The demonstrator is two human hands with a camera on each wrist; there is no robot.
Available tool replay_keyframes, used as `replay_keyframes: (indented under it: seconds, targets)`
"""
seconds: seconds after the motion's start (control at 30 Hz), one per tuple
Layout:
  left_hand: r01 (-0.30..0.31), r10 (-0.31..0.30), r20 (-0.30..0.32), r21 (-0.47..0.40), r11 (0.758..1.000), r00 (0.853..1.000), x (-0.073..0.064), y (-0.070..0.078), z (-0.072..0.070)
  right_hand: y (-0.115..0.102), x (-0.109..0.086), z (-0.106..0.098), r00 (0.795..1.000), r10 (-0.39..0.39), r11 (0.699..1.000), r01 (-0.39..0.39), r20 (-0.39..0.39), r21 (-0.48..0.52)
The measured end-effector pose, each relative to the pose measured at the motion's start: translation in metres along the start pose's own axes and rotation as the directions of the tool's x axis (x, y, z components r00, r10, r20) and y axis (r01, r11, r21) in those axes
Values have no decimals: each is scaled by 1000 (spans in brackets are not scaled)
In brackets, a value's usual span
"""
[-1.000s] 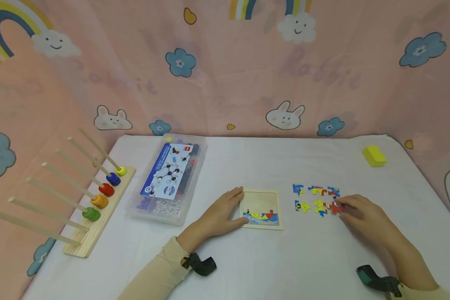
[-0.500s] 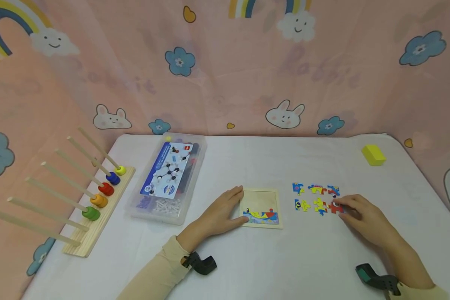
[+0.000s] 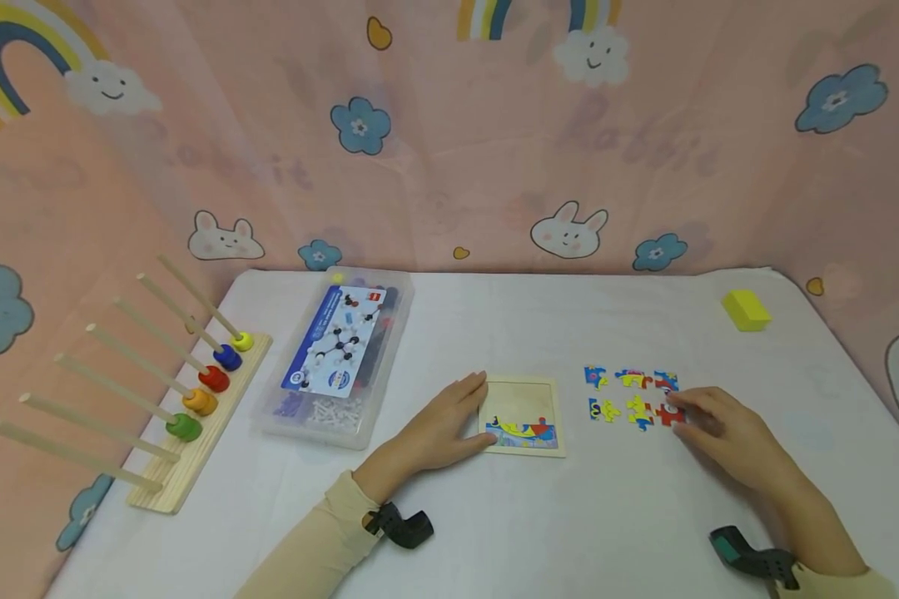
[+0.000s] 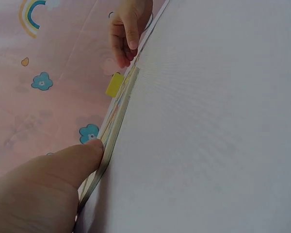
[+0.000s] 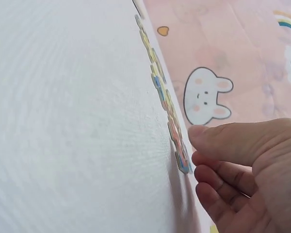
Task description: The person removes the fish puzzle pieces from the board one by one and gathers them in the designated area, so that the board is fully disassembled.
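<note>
My left hand [image 3: 434,424] rests at the left side of a shallow wooden puzzle tray [image 3: 520,455], its thumb on the tray's lower left edge in the left wrist view. Part of a picture in blue, yellow and red fills the tray's lower part. To its right lie two rows of small jigsaw pieces. My right hand [image 3: 742,441] is at the right end of the nearer row, thumb and index finger apart, fingertips right at a red jigsaw piece [image 3: 668,414]. In the right wrist view the pieces [image 5: 177,138] lie flat beside the thumb, with the other fingers loosely bent.
A clear plastic box [image 3: 393,358] with a molecule label stands behind the left forearm. Further left is a wooden peg rack [image 3: 176,487] with colored rings. A yellow block [image 3: 747,310] sits at the back right. Patterned pink cloth [image 3: 449,166] hangs behind the white-covered table [image 3: 487,532].
My right hand has shifted very slightly to the left with its fingertips at the red jigsaw piece. My left hand and the tray have stayed put.
</note>
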State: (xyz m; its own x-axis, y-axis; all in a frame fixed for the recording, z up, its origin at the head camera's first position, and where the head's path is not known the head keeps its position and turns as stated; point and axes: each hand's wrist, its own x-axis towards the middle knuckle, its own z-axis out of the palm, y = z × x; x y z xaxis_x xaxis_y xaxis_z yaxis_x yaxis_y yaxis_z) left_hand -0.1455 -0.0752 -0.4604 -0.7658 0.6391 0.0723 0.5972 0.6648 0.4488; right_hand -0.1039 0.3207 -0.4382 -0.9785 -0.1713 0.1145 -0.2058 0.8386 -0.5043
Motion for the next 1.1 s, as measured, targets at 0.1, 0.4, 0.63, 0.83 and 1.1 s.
replay_keyframes:
  seconds: [0.1,0.4,0.63,0.83,1.1]
  targets:
    - [-7,7,26,0,1000,1000,-2,0,0,-6,1,0,999,-36,999,36,-23,17]
    - [-3,4,71,-26,1000,997,-15,2,-1,-42,10,5,998,-51,998,49,41,50]
    - [-37,37,13,-5,999,999,-25,0,3,-73,19,22,985,-109,989,94,132,117]
    - [-53,54,-24,9,999,998,-25,-3,4,-98,28,37,973,-155,973,120,170,199]
    - [-71,72,-27,14,997,997,-22,-2,3,-122,37,59,950,-218,944,147,224,294]
